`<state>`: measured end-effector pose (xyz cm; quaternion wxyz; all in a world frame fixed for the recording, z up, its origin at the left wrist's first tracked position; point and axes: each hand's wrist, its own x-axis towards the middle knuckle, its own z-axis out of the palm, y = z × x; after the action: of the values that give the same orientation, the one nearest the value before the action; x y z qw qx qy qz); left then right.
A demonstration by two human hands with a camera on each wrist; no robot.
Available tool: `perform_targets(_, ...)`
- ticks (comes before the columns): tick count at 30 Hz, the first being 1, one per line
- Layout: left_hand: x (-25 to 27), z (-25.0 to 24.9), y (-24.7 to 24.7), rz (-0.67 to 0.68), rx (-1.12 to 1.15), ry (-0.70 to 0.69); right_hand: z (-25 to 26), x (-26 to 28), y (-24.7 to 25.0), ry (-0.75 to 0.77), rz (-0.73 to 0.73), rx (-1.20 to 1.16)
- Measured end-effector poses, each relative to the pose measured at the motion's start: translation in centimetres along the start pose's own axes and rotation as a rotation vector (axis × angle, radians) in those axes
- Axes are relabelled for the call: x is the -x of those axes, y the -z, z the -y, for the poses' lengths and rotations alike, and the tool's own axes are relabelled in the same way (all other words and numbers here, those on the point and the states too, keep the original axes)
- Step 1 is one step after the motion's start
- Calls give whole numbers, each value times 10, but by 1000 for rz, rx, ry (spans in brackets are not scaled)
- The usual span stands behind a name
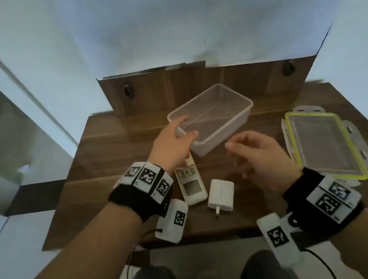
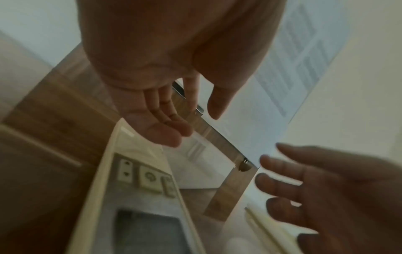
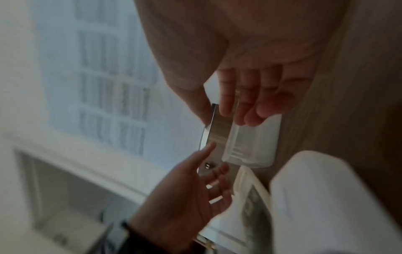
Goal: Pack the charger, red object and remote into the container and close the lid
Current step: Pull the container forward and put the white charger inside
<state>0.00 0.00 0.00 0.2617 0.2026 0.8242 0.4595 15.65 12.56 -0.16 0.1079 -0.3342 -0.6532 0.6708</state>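
Note:
The clear plastic container (image 1: 211, 119) stands open and empty at the back of the wooden table (image 1: 114, 154). My left hand (image 1: 185, 127) is open at its near-left corner, thumb by the rim; its spread fingers (image 2: 165, 123) hold nothing. My right hand (image 1: 241, 152) hovers open in front of the container, fingers (image 3: 245, 106) loosely bent and empty. The cream remote (image 1: 190, 185) lies face up near the table's front, under my left wrist. The white charger (image 1: 220, 192) lies just right of it, prongs toward me. No red object shows in any view.
The container's lid (image 1: 323, 143), clear with a yellow seal and side clips, lies flat at the right of the table. A wooden back panel (image 1: 194, 83) rises behind the container. My knees are under the table's front edge.

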Motion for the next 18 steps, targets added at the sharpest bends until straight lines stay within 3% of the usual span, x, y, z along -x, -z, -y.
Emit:
perform_targets(2, 5, -2, -3, 18, -163, -62, -2, 14, -3, 131, 85, 338)
perform_targets(6, 18, -10, -9, 44, -370, -90, -16, 35, -6, 171, 361, 586)
perform_targets(9, 26, -14, -17, 62, -526, -127, -26, 37, -6, 277, 366, 831)
perform_targets(18, 52, -13, -36, 67, -475, -194, -27, 48, 21, 405, 219, 682)
